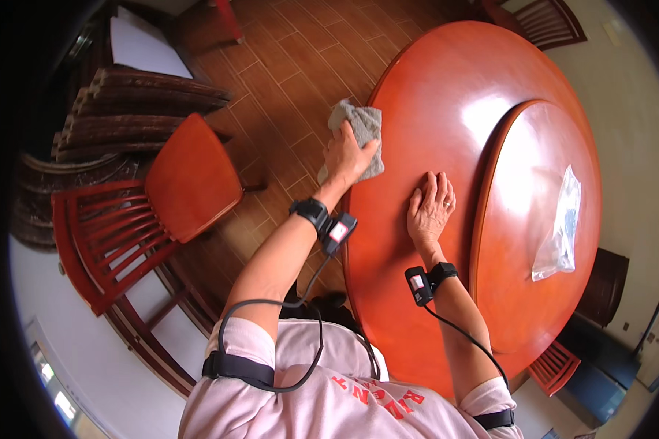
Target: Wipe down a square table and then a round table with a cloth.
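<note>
My left hand grips a crumpled grey cloth at the left edge of a round, glossy red-brown wooden table. Part of the cloth laps over the rim and part shows against the floor. Whether it touches the edge all along is hard to tell. My right hand lies palm down on the tabletop with its fingers slightly spread and nothing in it. Just right of that hand is the raised round turntable of the table. A clear plastic bag with something inside lies on the turntable.
A red wooden chair with a slatted back stands to the left. Behind it are stacked dark carved wooden pieces and a white board. More chairs stand beyond the table, near a blue cabinet-like object. The floor has wood-look tiles.
</note>
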A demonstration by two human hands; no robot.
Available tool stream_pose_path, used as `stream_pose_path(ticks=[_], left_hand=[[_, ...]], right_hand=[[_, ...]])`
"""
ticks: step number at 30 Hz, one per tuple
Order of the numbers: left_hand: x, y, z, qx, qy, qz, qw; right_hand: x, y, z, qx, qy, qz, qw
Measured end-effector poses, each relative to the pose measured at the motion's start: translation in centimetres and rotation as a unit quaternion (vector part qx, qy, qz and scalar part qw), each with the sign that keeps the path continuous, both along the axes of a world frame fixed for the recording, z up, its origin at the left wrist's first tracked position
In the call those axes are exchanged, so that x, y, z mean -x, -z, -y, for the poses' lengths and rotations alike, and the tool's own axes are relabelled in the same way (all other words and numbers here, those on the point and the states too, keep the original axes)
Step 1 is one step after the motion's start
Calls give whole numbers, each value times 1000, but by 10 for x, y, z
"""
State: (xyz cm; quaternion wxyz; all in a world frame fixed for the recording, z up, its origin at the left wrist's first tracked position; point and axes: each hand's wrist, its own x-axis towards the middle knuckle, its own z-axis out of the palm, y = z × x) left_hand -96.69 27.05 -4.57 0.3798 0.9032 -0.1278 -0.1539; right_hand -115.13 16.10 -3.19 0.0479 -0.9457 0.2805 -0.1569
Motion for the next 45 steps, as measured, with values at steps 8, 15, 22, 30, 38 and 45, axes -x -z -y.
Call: stream_pose_path(ticks=[8,15,22,30,38,45], left_hand=[[116,-2,-62,51,-65,27,996],[215,12,-113,71,-91,40,993],[302,7,-142,98,-64,-32,993],[357,7,-160,194,-109,-46,974],[339,10,-147,136,-117,-24,983],[241,2,-120,79,-74,-39,993]], right_hand=[[0,3,3,22,-2,16,1000],[-4,8,-1,28,-5,31,999],[0,12,12,51,7,31,998],[-10,10,1,34,-7,42,998],[5,15,11,39,2,19,999],[-1,8,7,46,-13,40,998]])
